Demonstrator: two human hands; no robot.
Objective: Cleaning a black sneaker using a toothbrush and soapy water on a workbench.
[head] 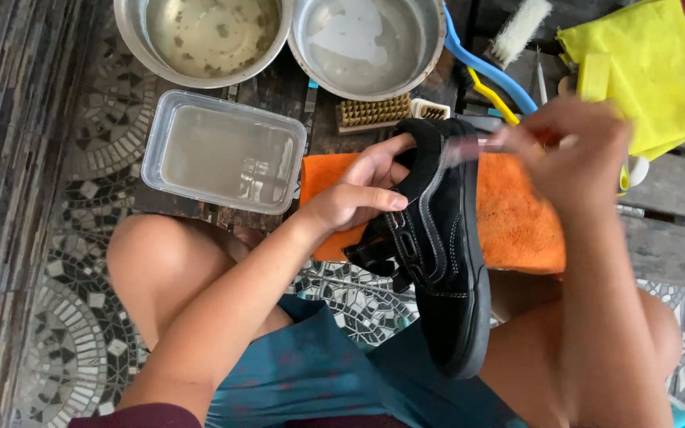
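Setting: a mosaic tile floor (pixel 81 158) in grey and white, with a low, dark wooden worktop (pixel 667 238) ahead of my knees.

Items on the worktop, largest first:
- Two steel bowls at the far edge: the left bowl (pixel 132 32) holds murky water with flecks, the right bowl (pixel 434 32) clearer water.
- A clear plastic tub (pixel 160 135) of water, nearer to me, on the left.
- An orange cloth (pixel 517 222) spread flat beneath the shoe.
- A yellow cloth (pixel 660 71), crumpled, at the far right.
- A wire-bristle brush (pixel 374 111) just behind the shoe; a white-bristled brush (pixel 521 28) farther back.
- A blue-handled tool (pixel 485 71) and a yellow-handled tool (pixel 489 95), lying side by side.

Item in hand: a black suede shoe (pixel 445 261), toe towards me, held over my lap and the orange cloth.

My left hand (pixel 358 194) is closed around the heel collar, fingers tucked inside the opening. My right hand (pixel 576 150) is blurred with motion, closed around a small pinkish tool (pixel 477 145) whose tip meets the heel; I cannot tell what kind.

Step, as I judge it: working the heel area. The next move calls for a firm left-hand brace while the tool travels along the upper.
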